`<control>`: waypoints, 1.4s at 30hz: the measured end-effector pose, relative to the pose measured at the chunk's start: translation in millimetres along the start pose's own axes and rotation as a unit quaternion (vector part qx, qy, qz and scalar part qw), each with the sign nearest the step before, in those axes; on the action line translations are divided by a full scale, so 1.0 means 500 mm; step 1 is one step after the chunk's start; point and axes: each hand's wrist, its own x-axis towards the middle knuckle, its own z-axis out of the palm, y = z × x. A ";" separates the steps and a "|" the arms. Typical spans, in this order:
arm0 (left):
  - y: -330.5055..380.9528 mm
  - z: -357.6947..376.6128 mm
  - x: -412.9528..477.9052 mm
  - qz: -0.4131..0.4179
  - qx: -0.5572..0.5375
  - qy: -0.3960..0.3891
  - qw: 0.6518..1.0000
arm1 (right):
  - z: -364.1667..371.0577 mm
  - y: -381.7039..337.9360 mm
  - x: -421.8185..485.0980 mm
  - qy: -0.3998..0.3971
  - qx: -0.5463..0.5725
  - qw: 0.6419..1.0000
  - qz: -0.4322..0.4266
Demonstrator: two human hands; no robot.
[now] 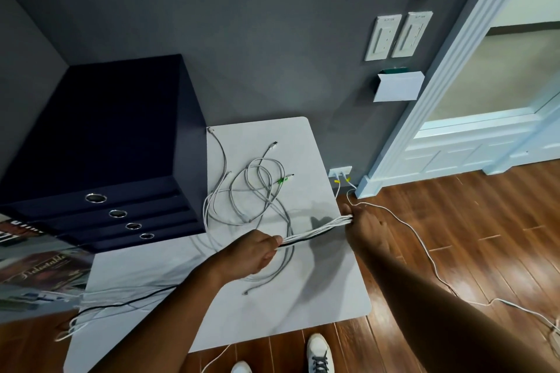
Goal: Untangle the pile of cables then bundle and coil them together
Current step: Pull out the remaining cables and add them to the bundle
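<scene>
my shoes (pixel 318 353) stand on the wood floor (pixel 454 236) just below the near edge of the white table (pixel 333 297). both my arms reach out over it. on the near left of the table the tails (pixel 121 303), several white strands and one black, trail away toward the left edge, and a few ends hang over it.

my left hand (pixel 251 253) is curled round the bundle (pixel 315 232), thumb and fingers closed on it above the middle of the table. from there the bundle runs straight and taut, up and to the right, to my right hand (pixel 365 228). that hand grips the other end at the table's right edge, fingers wrapped round the strands.

beyond my hands the loose cables (pixel 257 188) lie in overlapping loops on the far half of the table, and a few of them run down into my left hand. one carries a green tag (pixel 282 180).

to the left, blurred magazines (pixel 39 269) lie beside a dark blue box (pixel 115 145) with four metal rings on its front. farther right, a socket (pixel 340 172) sits low on the grey wall (pixel 242 39) with white plugs in it, and a white cord (pixel 429 257) snakes from there across the floor. higher up are two switches (pixel 397 36) and a pale door frame (pixel 439 100).
</scene>
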 end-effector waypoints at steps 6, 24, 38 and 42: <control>0.001 0.031 0.006 -0.012 -0.016 -0.031 0.999 | 0.055 0.025 -0.022 -0.040 0.082 0.992 0.089; 0.011 0.077 0.075 0.041 0.252 0.090 0.963 | 0.062 -0.044 -0.068 0.019 0.025 0.969 -0.246; -0.025 0.029 0.055 0.042 0.246 0.033 0.968 | 0.049 -0.012 -0.073 -0.124 0.052 0.964 -0.227; -0.035 0.010 0.043 0.024 0.256 0.020 0.966 | 0.048 -0.003 -0.066 -0.114 0.058 0.965 -0.228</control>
